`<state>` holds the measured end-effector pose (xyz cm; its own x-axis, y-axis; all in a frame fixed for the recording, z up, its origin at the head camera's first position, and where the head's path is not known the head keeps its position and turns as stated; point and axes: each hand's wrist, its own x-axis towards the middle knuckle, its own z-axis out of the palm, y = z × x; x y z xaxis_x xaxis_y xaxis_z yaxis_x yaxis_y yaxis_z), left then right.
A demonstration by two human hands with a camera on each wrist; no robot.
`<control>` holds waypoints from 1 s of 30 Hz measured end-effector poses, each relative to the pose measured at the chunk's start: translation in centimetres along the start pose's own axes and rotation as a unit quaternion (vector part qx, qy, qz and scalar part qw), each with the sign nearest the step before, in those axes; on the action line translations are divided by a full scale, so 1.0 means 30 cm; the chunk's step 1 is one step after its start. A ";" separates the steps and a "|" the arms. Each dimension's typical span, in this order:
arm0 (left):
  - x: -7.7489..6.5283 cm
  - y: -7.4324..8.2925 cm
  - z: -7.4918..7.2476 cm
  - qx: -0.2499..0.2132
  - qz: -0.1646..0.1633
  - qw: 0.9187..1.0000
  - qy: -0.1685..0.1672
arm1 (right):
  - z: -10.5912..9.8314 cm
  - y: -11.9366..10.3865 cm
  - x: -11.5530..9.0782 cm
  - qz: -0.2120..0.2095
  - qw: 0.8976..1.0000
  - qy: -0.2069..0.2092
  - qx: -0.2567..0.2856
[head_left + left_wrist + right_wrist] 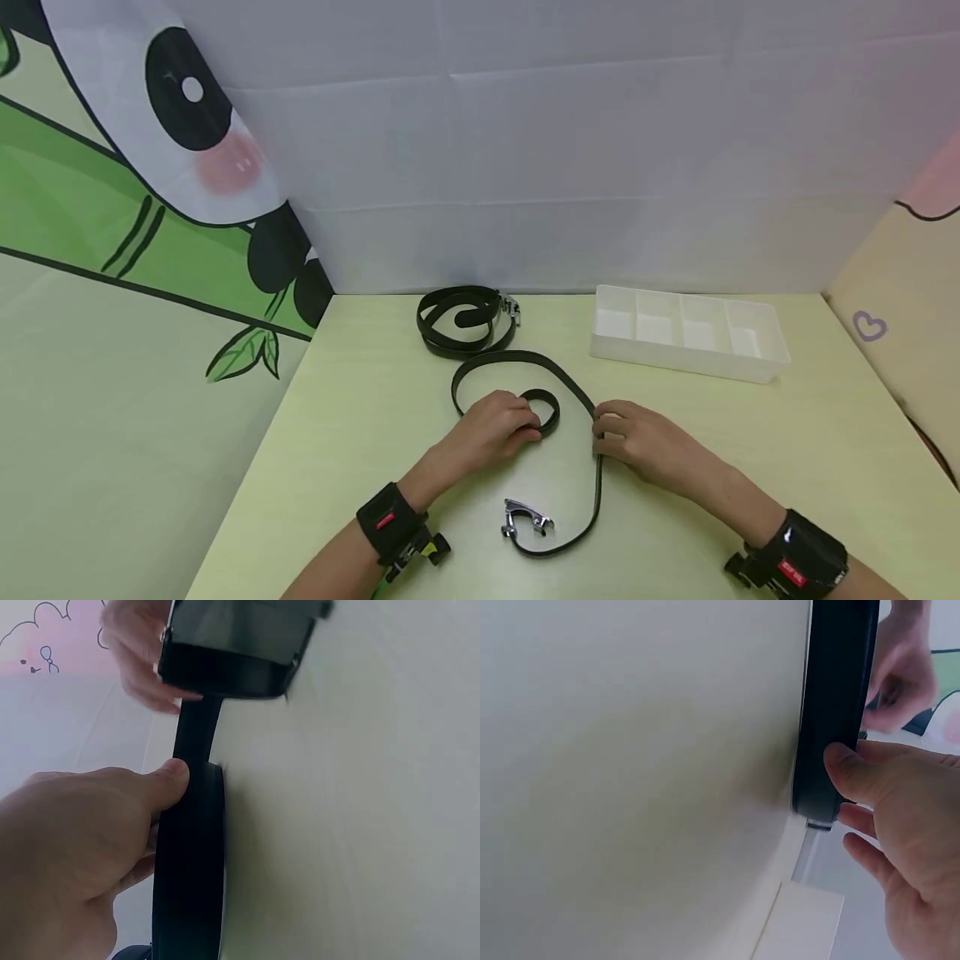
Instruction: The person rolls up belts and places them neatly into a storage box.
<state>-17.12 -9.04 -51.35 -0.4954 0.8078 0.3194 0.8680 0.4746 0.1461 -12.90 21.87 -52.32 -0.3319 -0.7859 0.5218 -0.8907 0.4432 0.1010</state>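
A long black belt (517, 356) stands on its edge on the table, winding in open curves between the two hands. The left hand (495, 425) pinches it at a small round loop; in the left wrist view the thumb presses on the flat black strap (187, 862). On the right side of the curve, the right hand (652, 442) holds the strap between thumb and fingers, as the right wrist view shows with the thumb across the band (836, 682). The belt's silver buckle (527, 509) lies at the near end, where the strap hooks round toward it.
Behind the hands sits a second black belt (457, 297), rolled up, with a silver buckle (510, 307) on its right. A white box (682, 358) with several compartments stands at the back right. A printed cloth (525, 150) hangs along the table's back edge.
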 end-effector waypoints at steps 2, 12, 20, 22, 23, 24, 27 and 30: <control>-0.001 -0.009 -0.007 0.005 -0.002 1.000 0.000 | 0.003 -0.036 -0.004 -0.010 1.000 0.021 0.011; -0.005 -0.030 -0.022 0.013 -0.010 1.000 -0.012 | 0.014 -0.234 0.035 -0.033 0.994 0.037 0.097; -0.018 -0.014 -0.022 -0.001 0.008 1.000 -0.015 | -0.039 -0.057 0.132 0.133 0.986 -0.010 0.099; -0.018 -0.005 -0.022 -0.007 0.013 1.000 -0.017 | -0.024 0.014 0.163 0.183 0.979 -0.021 0.084; -0.018 0.001 -0.022 -0.009 0.016 1.000 -0.019 | -0.009 0.046 0.176 0.200 0.976 -0.026 0.080; -0.018 0.007 -0.021 -0.011 0.020 1.000 -0.020 | 0.027 0.085 0.178 0.207 0.975 -0.026 0.075; -0.014 0.027 -0.018 -0.018 0.033 0.999 -0.028 | 0.131 0.171 0.187 0.213 0.973 -0.036 0.080; -0.010 0.047 -0.013 -0.023 0.045 0.998 -0.034 | 0.254 0.241 0.183 0.217 0.971 -0.045 0.086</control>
<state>-15.75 -8.76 -50.86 -0.4150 0.8688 0.2701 0.9090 0.3834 0.1633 -23.53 17.49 -55.17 -0.7060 -0.5798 0.4066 -0.6977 0.6678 -0.2591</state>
